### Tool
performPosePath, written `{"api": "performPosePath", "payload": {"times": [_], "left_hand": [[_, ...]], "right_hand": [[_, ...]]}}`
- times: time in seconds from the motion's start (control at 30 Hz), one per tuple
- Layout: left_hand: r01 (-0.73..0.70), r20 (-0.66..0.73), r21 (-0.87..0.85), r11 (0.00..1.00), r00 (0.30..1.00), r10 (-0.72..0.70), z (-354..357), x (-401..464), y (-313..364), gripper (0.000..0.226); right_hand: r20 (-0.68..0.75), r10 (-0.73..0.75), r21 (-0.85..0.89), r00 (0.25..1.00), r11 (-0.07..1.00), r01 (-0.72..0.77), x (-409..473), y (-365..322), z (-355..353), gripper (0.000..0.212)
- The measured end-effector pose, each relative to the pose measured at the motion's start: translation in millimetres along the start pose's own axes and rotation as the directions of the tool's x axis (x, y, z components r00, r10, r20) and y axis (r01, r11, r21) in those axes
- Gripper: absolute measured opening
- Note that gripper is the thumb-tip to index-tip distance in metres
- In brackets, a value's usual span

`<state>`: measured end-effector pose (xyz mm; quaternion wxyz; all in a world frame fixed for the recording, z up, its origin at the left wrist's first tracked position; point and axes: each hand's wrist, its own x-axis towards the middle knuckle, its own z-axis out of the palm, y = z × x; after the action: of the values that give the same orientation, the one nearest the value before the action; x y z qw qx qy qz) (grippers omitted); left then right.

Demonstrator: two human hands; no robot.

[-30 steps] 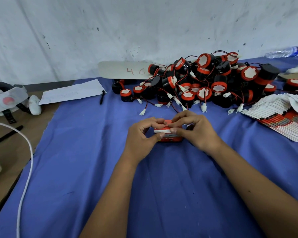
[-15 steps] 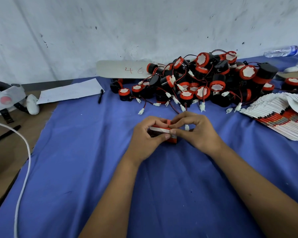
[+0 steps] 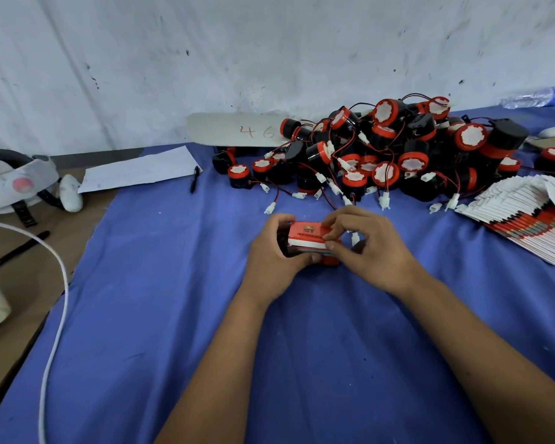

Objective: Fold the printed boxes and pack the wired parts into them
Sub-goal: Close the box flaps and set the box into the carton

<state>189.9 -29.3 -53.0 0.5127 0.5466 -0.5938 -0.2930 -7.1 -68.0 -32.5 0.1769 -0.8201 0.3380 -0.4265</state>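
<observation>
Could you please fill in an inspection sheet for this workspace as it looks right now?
Surface: blue cloth over a brown table.
Job's things: box in both hands; parts piled behind it; flat boxes stacked at right.
Clutter: paper, pen, bottle, board marked 46, headset.
Grippers: left hand and right hand both grip the box.
Cables: white cable crosses the left edge.
Surroundings: scuffed white wall.

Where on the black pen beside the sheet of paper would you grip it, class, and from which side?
Grip the pen at mid-barrel, coming from above. It lies flat on the blue cloth, clear on its right, with the sheet of paper close on its left.
</observation>
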Motion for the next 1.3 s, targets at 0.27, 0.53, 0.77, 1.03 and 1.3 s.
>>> {"api": "performPosePath", "payload": {"times": [0.27, 0.53, 0.77, 1.03, 1.3], "left_hand": [[-0.055, -0.082, -0.269, 0.962, 0.996, 0.033, -1.7, -2.6, 13.7, 0.041], [-0.181, 0.181, 0.107, 0.978, 0.971, 0.159, 5.6, -5.3, 23.6, 0.102], [-0.256, 0.042, 0.255, 0.932, 0.966, 0.254, 14.1, -5.2, 19.9, 0.081], [-0.263, 0.053, 0.204, 0.943, 0.965, 0.257, 12.5, -7.0, 24.5, 0.075], [-0.295, 0.087, 0.251, 0.922, 0.956, 0.282, 10.5, -6.2, 27.8, 0.074]], "right_hand": [[-0.087, 0.13, 0.209, 0.988, 0.972, -0.109, -0.7, -3.5, 5.9, 0.009], [0.021, 0.041, 0.162, 0.999, 0.986, -0.044, 1.9, -2.7, 4.0, 0.052], [-0.015, 0.119, 0.239, 0.993, 0.964, -0.112, 0.2, 0.3, 7.0, 0.044], [0.099, 0.172, 0.393, 0.98, 0.898, -0.197, 1.3, -4.7, 0.3, 0.046], [0.11, 0.126, 0.377, 0.986, 0.913, -0.159, 1.0, -6.8, 2.4, 0.041]]}}
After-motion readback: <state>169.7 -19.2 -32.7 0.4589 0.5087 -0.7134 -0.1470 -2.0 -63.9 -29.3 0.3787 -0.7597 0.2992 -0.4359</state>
